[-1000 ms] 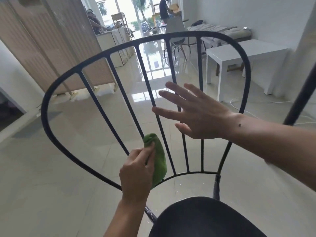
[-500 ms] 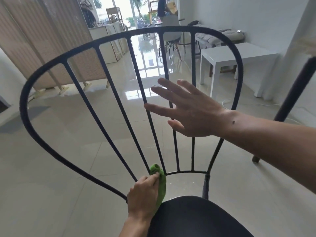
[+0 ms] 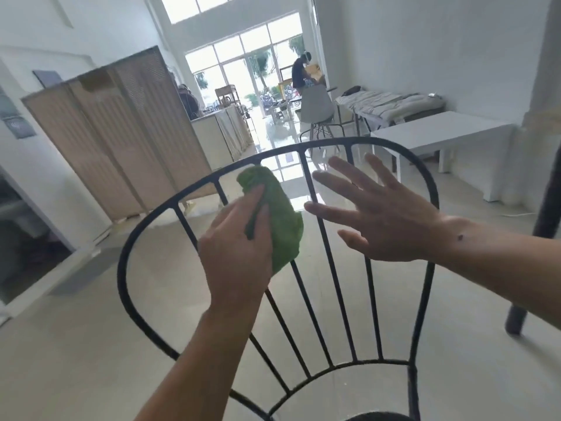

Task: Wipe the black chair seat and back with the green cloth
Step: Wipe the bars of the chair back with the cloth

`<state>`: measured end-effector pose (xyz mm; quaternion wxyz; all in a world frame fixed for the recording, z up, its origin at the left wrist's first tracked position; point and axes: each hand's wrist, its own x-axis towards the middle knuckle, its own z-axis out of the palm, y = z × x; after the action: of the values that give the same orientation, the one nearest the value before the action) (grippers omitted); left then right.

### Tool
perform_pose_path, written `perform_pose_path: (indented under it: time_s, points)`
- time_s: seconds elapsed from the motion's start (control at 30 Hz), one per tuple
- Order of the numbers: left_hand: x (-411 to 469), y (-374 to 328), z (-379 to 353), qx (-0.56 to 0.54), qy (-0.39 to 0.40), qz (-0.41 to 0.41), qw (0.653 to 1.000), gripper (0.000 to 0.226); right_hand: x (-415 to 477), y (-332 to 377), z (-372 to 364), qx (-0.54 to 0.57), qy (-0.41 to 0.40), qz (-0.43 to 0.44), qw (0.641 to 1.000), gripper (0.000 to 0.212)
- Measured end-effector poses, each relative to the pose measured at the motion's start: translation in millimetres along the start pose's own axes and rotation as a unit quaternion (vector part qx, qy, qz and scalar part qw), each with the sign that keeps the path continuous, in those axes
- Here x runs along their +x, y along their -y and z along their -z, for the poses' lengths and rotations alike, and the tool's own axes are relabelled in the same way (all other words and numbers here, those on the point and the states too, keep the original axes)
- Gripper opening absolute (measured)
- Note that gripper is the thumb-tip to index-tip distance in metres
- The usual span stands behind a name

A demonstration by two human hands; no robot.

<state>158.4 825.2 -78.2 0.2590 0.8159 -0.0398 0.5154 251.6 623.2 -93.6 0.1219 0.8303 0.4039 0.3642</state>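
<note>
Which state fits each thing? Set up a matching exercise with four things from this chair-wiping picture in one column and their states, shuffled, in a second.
Things:
1. left hand
2. right hand
3. green cloth
4. white table

States:
A. bunched against a spindle of the chair back
B. open, fingers spread
C. stands by the wall
D. closed in a grip

Pairs: 1-D, 2-B, 3-A, 4-C

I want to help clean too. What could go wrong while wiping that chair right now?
The left hand pinches only part of the green cloth, so it might slip off the thin chair back spindle. The right hand is open, not gripping, so the chair may shift when pushed. Fingers could catch between the narrow bars.
</note>
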Motion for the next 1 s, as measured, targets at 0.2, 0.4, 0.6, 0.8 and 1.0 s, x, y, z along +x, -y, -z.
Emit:
perform_pose_path:
  time_s: [0.2, 0.4, 0.6, 0.8, 1.0]
  points:
    - [21, 1, -20, 0.056, 0.039, -0.009, 0.998, 0.03, -2, 0, -4, 0.044, 0.002, -0.001, 0.999, 0.063]
    - [30, 5, -17, 0.024, 0.01, 0.034, 0.999, 0.03, -2, -2, -6, 0.066, -0.012, 0.007, 0.998, 0.064]
    - [32, 8, -19, 0.006, 0.026, 0.021, 0.999, 0.03, -4, -2, -7, 0.06, -0.007, 0.007, 0.998, 0.066]
    - [-3, 11, -17, -0.002, 0.053, -0.03, 0.998, 0.026, -6, 1, -5, 0.053, -0.002, -0.004, 0.999, 0.066]
    - [-38, 23, -25, -0.009, 0.072, -0.021, 0.997, 0.023, -7, 0, -6, 0.03, 0.006, 0.0, 1.0, 0.073]
